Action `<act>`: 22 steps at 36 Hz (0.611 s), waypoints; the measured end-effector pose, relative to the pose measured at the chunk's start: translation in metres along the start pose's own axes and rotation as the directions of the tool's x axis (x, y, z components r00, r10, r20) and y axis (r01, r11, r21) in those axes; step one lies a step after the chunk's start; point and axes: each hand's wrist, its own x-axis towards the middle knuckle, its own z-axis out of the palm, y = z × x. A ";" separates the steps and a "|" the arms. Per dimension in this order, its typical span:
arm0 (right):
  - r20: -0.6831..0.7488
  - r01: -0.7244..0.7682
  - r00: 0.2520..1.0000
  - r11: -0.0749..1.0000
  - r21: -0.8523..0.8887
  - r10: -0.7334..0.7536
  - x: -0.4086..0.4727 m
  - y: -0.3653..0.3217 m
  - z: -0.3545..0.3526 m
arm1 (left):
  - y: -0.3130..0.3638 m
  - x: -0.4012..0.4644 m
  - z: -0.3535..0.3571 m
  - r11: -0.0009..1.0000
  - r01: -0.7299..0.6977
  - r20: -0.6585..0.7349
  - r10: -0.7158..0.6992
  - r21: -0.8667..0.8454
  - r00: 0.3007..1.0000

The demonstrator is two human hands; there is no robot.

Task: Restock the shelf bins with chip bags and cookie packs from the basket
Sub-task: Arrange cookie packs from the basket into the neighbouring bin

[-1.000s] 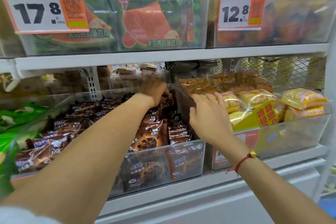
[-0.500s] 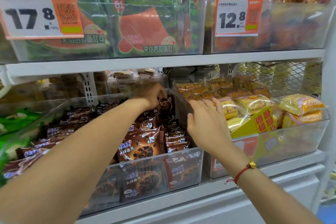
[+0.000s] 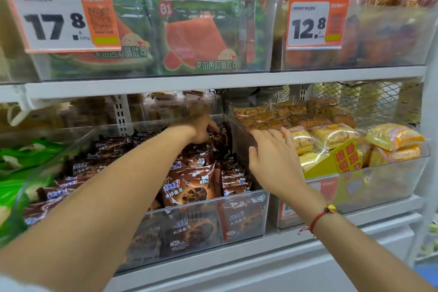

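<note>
Left grip: the left hand (image 3: 201,129) is deep at the back of the clear bin (image 3: 241,216), fingers curled down round a brown cookie pack (image 3: 221,136) at the rear right corner — clamped on it, as far as the blur allows.
Right grip: the right hand (image 3: 275,161) lies with fingers straight and spread over the wall dividing this bin from the neighbour bin (image 3: 379,187); it holds nothing and looks to be steadying.
Where the pack lies: directly under and just ahead of the left fingers, hard against the dividing wall, standing roughly on edge (its long axis is too blurred to call).
Nearer hand: the left, already on the pack; the right is just beside it, across the wall.
Coming move, as a judgement: seat the pack into the rear row, pushed back and toward the wall.
Look of the packs: glossy brown wrappers showing chocolate-chunk cookies and blue-white lettering — rows of cookie packs (image 3: 189,187) fill the bin front to back.
Neighbour bin: yellow cake packs (image 3: 393,136).
Basket: not in view.
</note>
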 end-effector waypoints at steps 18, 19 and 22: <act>0.141 0.078 0.986 0.991 0.109 -0.093 -0.049 -0.019 -0.070 | 0.060 -0.181 -0.011 0.980 -0.066 -0.476 -0.031 -0.186 0.879; 0.148 0.065 0.985 0.987 0.146 -0.086 -0.060 -0.022 -0.074 | 0.062 -0.194 -0.010 0.974 -0.067 -0.471 -0.045 -0.217 0.881; 0.238 0.001 0.969 0.968 0.251 -0.063 -0.098 -0.029 -0.076 | 0.066 -0.230 0.000 0.965 -0.038 -0.420 -0.077 -0.259 0.904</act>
